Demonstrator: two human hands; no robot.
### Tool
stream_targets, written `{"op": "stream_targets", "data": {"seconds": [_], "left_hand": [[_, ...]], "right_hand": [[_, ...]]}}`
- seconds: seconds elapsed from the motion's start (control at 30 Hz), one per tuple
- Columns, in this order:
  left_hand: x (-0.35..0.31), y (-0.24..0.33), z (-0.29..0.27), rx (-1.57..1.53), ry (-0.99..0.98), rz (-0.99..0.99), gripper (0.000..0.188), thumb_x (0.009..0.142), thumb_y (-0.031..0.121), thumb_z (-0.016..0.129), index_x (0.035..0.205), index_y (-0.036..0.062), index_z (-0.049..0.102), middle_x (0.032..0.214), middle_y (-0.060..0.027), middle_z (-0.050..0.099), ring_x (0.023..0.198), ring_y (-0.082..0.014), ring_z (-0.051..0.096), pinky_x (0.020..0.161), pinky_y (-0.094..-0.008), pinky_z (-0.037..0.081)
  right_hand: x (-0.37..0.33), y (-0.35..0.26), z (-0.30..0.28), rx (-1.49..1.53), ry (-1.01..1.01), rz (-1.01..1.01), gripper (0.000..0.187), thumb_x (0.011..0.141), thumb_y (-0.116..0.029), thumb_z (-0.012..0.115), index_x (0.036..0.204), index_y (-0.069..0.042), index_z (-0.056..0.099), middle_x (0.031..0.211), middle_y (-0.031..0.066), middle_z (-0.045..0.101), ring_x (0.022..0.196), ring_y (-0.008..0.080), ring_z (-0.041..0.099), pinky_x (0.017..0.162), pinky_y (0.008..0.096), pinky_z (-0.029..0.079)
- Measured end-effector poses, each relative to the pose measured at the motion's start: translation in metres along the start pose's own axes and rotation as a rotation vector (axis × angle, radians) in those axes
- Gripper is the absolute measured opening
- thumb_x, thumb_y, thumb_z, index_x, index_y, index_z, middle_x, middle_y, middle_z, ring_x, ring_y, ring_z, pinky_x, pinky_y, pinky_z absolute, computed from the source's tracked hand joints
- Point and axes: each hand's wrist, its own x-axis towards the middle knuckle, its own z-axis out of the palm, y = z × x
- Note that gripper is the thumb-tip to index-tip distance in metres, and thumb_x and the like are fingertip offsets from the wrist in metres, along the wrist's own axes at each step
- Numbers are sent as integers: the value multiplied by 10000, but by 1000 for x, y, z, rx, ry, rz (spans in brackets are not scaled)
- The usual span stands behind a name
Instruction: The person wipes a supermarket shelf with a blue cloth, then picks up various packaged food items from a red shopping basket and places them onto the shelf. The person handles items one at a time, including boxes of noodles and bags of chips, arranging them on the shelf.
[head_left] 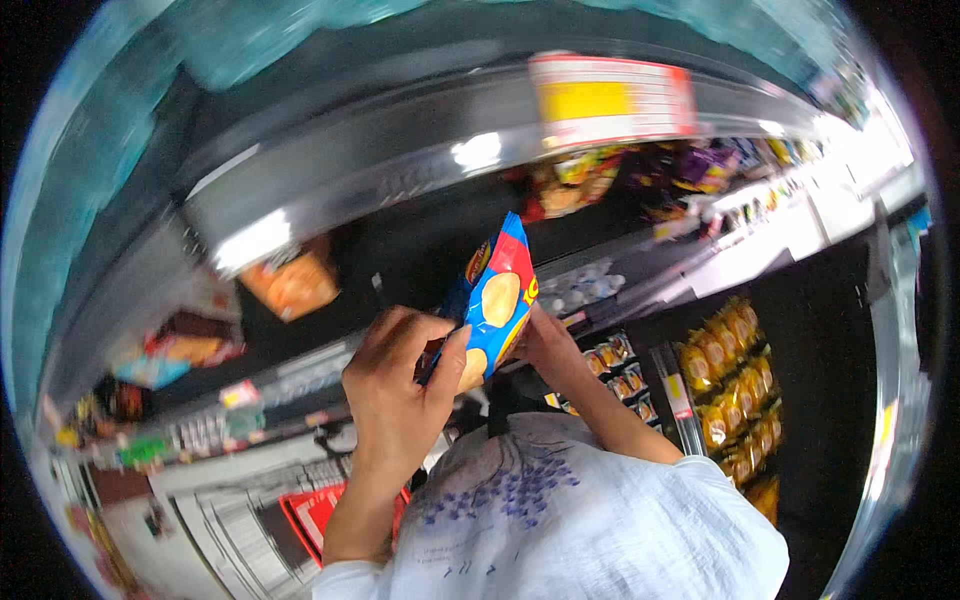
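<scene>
A blue and red snack packet (500,298) with pictures of round, pale golden pieces on its front is held up in front of me, tilted, its crimped corner pointing upward. My left hand (400,372) pinches its lower left side between thumb and bent fingers. At the packet's right edge, my right hand (540,340) grips from behind, most of its fingers hidden by the packet. A darker part with a small round picture shows along the packet's left side; I cannot tell whether it is a side panel or a second packet.
Dark store shelves surround me. An orange packet (292,283) lies on the shelf at left, more snack bags (575,185) farther back. Rows of yellow-wrapped packs (733,360) stand at lower right. A price sign (612,98) hangs on the near shelf edge; a red basket-like object (318,515) is at lower left.
</scene>
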Motion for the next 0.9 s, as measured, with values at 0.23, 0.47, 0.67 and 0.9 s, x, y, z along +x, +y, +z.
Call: {"op": "stream_targets", "data": {"seconds": [0.23,0.47,0.67,0.9], "left_hand": [[-111,-33,-73,15,85,-415,238,869,106,763,809,0,559,781,-98,552,613,-189,514,555,-320,428],[-224,-53,-125,121,525,-689,130,910,57,692,872,-38,613,920,-130,608,803,-228,623,644,-316,497],[-358,-94,-155,534,854,-953,172,918,113,700,871,-32,621,848,-132,603,765,-246,595,728,-344,481],[-524,-177,-145,797,946,-1329,281,928,227,696,783,6,601,655,-150,560,605,-271,527,601,-403,444]], "right_hand": [[9,46,40,-420,-173,179,789,925,-546,666,1465,-14,447,1288,123,608,1028,220,662,898,373,543],[15,83,98,-678,-510,234,511,1029,-330,570,1427,-18,498,1302,137,633,1069,219,677,867,341,584],[16,98,109,-826,-604,290,367,1069,-261,500,1314,0,582,1193,151,684,1054,198,674,868,321,564],[22,110,103,-955,-618,252,343,1065,-245,509,1297,-11,600,1147,139,705,983,187,693,821,311,579]]}}
